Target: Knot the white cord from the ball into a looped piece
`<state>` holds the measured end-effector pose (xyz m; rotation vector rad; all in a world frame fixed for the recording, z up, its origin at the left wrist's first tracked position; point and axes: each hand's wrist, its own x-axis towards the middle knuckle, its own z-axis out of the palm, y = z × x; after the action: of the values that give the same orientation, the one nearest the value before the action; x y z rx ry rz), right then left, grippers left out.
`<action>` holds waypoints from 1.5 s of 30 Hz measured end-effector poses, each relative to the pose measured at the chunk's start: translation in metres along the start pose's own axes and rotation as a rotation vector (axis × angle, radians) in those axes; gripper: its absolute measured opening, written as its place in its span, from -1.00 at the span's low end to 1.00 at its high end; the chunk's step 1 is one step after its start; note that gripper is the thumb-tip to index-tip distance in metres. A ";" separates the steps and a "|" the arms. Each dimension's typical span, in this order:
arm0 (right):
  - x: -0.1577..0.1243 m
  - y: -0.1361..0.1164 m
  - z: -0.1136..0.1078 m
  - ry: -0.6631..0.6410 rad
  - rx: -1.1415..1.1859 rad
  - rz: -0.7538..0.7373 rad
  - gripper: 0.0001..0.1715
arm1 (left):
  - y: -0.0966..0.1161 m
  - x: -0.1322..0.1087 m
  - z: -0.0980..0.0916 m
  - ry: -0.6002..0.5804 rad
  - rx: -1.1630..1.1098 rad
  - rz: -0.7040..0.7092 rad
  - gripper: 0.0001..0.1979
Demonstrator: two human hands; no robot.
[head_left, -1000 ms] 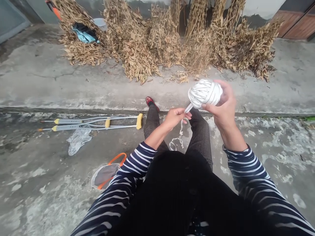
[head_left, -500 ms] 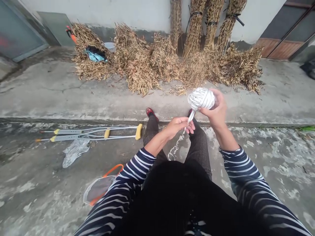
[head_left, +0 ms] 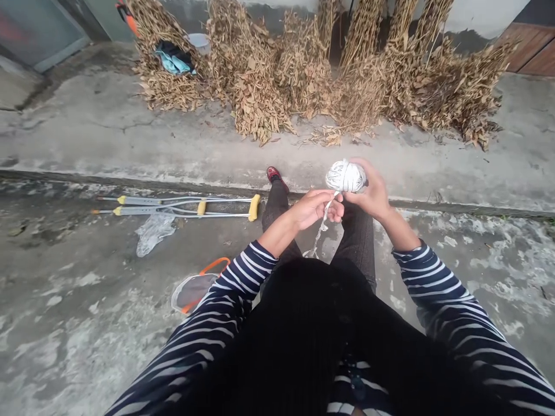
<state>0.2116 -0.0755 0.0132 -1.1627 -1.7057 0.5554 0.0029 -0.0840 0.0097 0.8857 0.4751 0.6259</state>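
Note:
A wound ball of white cord (head_left: 346, 177) with thin dark lines is in front of me, above my knees. My right hand (head_left: 370, 188) is wrapped round its right side, thumb beneath it and fingers behind. Just below the ball, my left hand (head_left: 318, 208) pinches the cord strand (head_left: 324, 219) between thumb and fingertips, close to the right thumb. From there the loose, crinkled strand hangs down between my legs. Its lower end is hidden behind my dark clothing.
Dried plant stalks (head_left: 260, 81) lie along the wall on the raised concrete step (head_left: 208, 153). Crutches (head_left: 186, 207), a clear plastic bag (head_left: 154, 232) and an orange-trimmed mesh bag (head_left: 195, 292) lie on the lower ground at left. A pale basin (head_left: 199, 43) stands among the stalks.
My left hand has moved up the strand to the ball. The ball has turned in my right hand and shifted slightly left. The view has tilted downward.

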 end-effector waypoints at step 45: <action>0.031 -0.062 -0.038 0.028 0.545 0.159 -0.01 | 0.031 0.075 0.018 0.326 0.338 0.403 -0.91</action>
<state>0.2149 -0.0805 0.0924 -0.9027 -1.3225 1.0229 0.0589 -0.0288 0.0354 1.2214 0.7166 1.0897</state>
